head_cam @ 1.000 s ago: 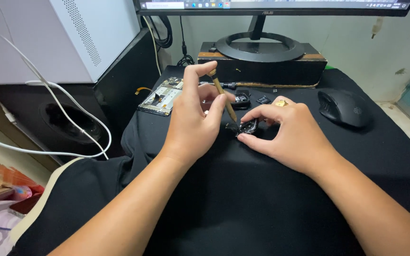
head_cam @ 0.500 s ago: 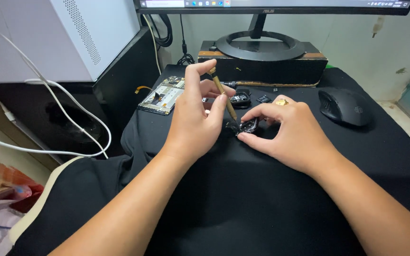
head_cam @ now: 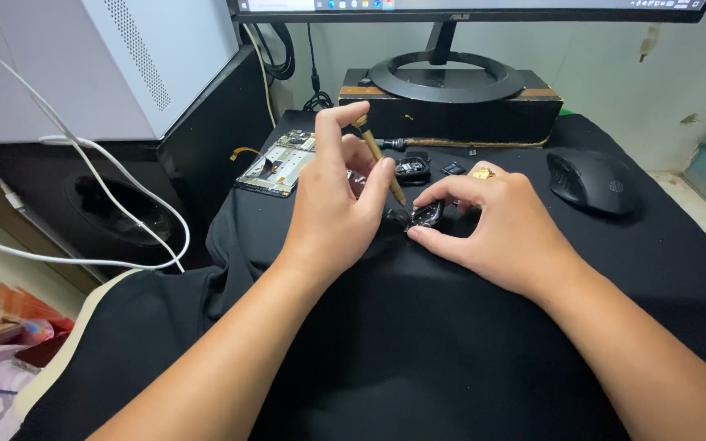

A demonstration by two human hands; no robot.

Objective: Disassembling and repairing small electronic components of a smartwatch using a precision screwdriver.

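Resting on the black cloth (head_cam: 418,343) that covers the desk, a small dark part (head_cam: 426,215) is pinched between thumb and fingertips of the right hand (head_cam: 496,229), just in front of the monitor stand (head_cam: 447,77). A thin brown-handled tool (head_cam: 380,159) is gripped in the left hand (head_cam: 332,204), tilted with its tip brought down right beside the part, though contact cannot be made out. Further back, an opened phone frame (head_cam: 278,163) and two small dark pieces (head_cam: 412,169) are seen lying on the cloth, with a black mouse (head_cam: 592,181) set well apart to the right.
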